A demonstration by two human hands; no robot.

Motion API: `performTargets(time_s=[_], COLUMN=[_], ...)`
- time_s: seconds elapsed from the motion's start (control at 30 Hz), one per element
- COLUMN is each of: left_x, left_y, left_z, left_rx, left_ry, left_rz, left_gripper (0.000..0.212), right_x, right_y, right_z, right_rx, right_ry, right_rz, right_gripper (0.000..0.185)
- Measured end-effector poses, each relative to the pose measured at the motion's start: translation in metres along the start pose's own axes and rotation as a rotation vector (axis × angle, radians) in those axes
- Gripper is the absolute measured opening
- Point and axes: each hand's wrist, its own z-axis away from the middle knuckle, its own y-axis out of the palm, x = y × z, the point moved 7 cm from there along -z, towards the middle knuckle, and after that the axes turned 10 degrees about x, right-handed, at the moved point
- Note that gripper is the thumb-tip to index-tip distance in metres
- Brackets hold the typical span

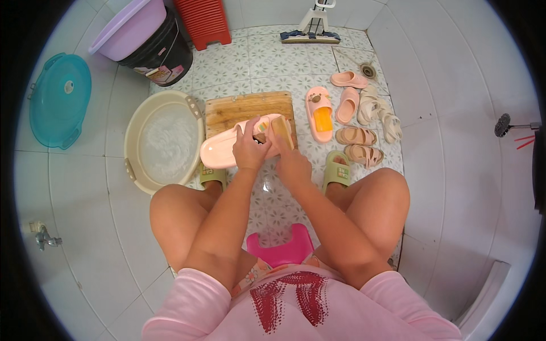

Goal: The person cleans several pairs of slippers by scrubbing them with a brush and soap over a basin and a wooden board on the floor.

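A pink slide sandal lies tilted in my left hand, whose fingers grip it around the strap. My right hand holds a scrubbing brush with a wooden back against the sandal's toe end; its bristles are hidden. Under and behind the sandal is a wooden board. To the right on the floor, a matching pink slide sandal has an orange thing lying on its footbed.
A cream basin of water stands left of the board. Several children's sandals sit at right, near a floor drain. A black bucket holding a purple basin, a red plastic stool and a mop line the back.
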Motion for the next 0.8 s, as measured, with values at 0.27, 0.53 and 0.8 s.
performTargets(time_s=[0.27,0.53,0.8], left_x=[0.0,0.0,0.003], left_y=[0.0,0.003,0.006], left_z=[0.002,0.0,0.0], left_rx=[0.014,0.002,-0.003], left_ry=[-0.032,-0.006,0.019], left_rz=[-0.012,-0.031,-0.047], left_gripper=[0.052,0.053,0.052], right_x=[0.002,-0.005,0.0], right_y=[-0.002,-0.004,-0.008], right_z=[0.044,0.039,-0.008], right_rx=[0.067,0.018,-0.074], right_ry=[0.008,0.035,-0.014], right_rz=[-0.039,0.0,0.04], right_gripper=[0.068,0.069,0.077])
